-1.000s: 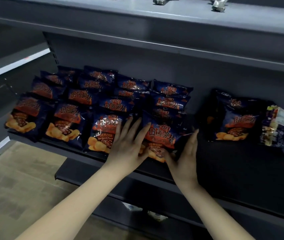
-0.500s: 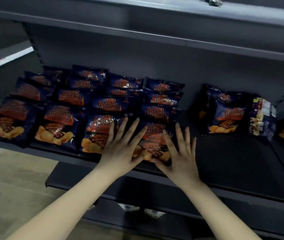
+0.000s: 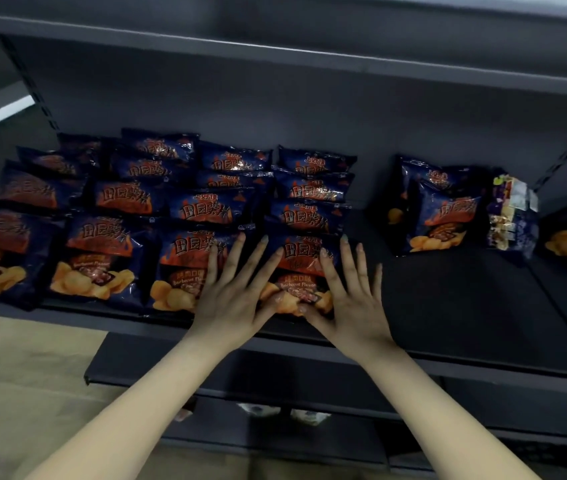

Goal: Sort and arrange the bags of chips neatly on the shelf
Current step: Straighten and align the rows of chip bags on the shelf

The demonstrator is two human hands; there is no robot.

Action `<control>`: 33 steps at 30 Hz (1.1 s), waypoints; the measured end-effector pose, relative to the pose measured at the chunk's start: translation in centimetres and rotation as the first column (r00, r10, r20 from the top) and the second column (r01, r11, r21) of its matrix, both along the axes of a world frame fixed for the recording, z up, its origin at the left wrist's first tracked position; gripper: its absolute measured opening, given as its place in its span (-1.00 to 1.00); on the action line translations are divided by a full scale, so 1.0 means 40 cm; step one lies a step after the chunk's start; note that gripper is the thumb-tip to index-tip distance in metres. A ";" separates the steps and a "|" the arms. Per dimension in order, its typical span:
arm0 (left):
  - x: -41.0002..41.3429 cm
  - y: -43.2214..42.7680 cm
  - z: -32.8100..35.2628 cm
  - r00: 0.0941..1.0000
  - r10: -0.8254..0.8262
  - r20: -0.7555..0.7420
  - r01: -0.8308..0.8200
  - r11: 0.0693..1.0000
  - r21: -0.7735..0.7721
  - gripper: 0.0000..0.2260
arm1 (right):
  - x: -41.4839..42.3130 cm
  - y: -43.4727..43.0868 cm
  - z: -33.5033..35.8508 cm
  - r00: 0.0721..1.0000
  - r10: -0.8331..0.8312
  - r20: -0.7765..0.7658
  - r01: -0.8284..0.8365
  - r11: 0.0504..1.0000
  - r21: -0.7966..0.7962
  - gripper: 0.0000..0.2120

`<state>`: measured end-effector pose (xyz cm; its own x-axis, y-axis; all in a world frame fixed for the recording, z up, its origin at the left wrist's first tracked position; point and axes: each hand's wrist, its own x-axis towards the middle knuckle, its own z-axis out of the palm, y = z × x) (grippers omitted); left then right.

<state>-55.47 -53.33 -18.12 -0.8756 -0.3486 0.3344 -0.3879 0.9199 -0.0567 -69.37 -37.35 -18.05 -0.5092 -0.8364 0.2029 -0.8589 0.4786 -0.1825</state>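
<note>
— Where the shelf (image 3: 465, 306) lip runs nearest, what is listed?
— Left hand (image 3: 230, 303), right hand (image 3: 351, 306): fingers straight, spread, flat on front bag (image 3: 295, 268), gripping nothing. Smooth dark shelf surface right of it. Behind it, glossy crinkled navy bags (image 3: 309, 188), overlapping rows.

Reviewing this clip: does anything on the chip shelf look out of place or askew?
Yes. Right of the neat rows, a purple-and-white bag of a different design sits turned sideways beside two upright chip bags, separated from the rows by bare shelf. It looks unsorted.
</note>
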 end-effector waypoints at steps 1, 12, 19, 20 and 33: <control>-0.001 0.000 -0.001 1.000 0.002 -0.001 -0.002 1.000 0.001 -0.43 | 0.000 -0.001 -0.001 1.000 -0.001 0.002 0.001 1.000 0.000 -0.21; -0.003 -0.002 -0.007 1.000 0.002 0.008 -0.002 1.000 -0.004 -0.43 | -0.005 -0.005 -0.005 0.997 0.033 0.071 -0.029 0.998 -0.058 -0.24; -0.002 0.002 -0.005 1.000 0.010 0.006 -0.010 1.000 -0.002 -0.43 | -0.004 -0.001 -0.007 0.996 0.037 0.079 -0.031 0.997 -0.076 -0.23; -0.002 0.002 -0.003 1.000 0.010 0.006 -0.010 1.000 -0.001 -0.43 | -0.004 -0.002 -0.007 0.996 0.038 0.078 -0.032 0.996 -0.078 -0.23; 0.004 0.027 0.049 1.000 -0.005 -0.013 0.006 0.997 0.074 -0.42 | -0.007 0.022 0.002 0.988 0.105 0.112 -0.077 0.970 -0.229 -0.33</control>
<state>-55.33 -52.26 -16.17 -0.8736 -0.3677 0.3187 -0.3829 0.9237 0.0162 -69.63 -36.45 -17.96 -0.4654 -0.8209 0.3308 -0.8613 0.3340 -0.3828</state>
